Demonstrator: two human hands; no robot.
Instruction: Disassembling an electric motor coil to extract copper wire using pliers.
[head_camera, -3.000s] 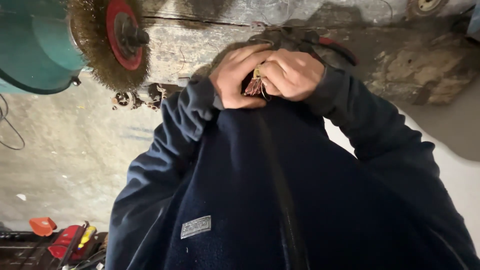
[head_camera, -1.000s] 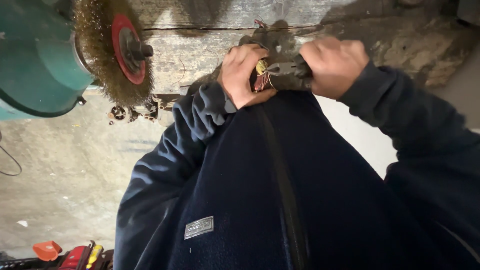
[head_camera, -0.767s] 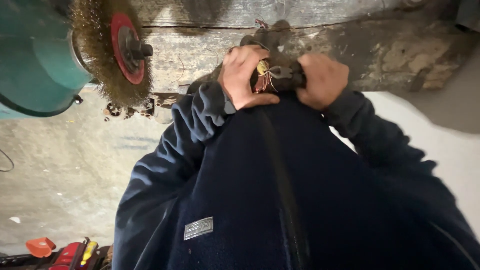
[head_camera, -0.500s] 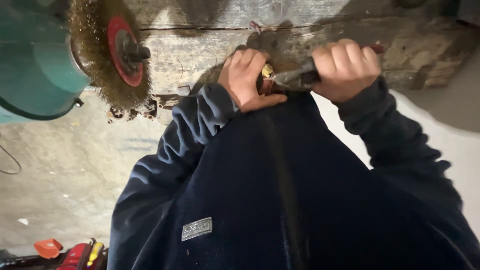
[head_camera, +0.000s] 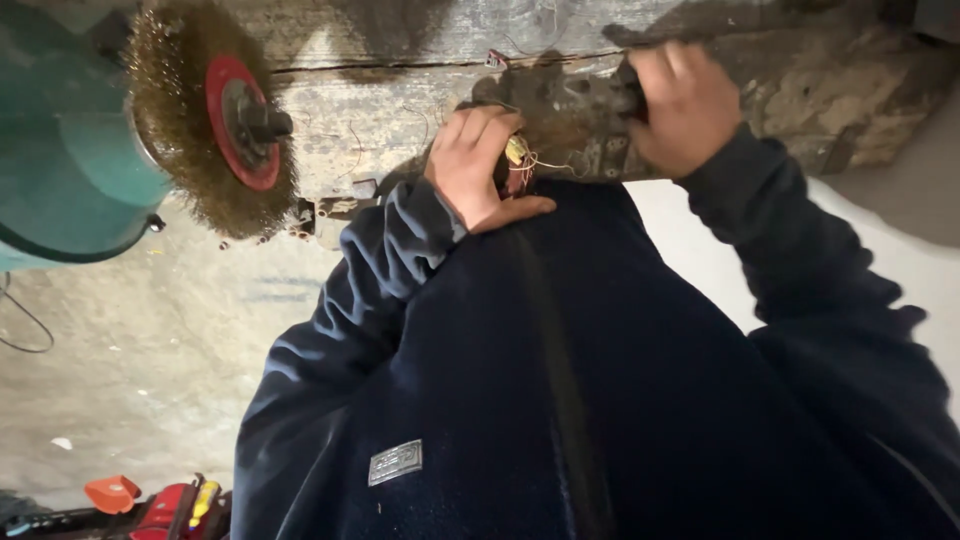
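My left hand (head_camera: 478, 168) is closed around a small part with a yellow piece and thin reddish wires (head_camera: 520, 160) sticking out, held against my chest at the edge of the worn wooden bench (head_camera: 400, 100). My right hand (head_camera: 680, 100) is a little to the right and higher, its fingers wrapped around the dark handle of a tool (head_camera: 628, 92). The tool's working end is lost against the dark, grimy bench face between my hands. My navy fleece jacket (head_camera: 600, 400) fills the lower part of the view.
A round wire brush wheel (head_camera: 205, 120) with a red hub sits on a teal bench grinder (head_camera: 70, 150) at the upper left. Below is a concrete floor (head_camera: 130, 370). Red and orange hand tools (head_camera: 150, 500) lie at the bottom left.
My right hand has pulled away from my left hand to the right and slightly up, keeping its grip on the dark tool. My left hand has stayed on the wired part.
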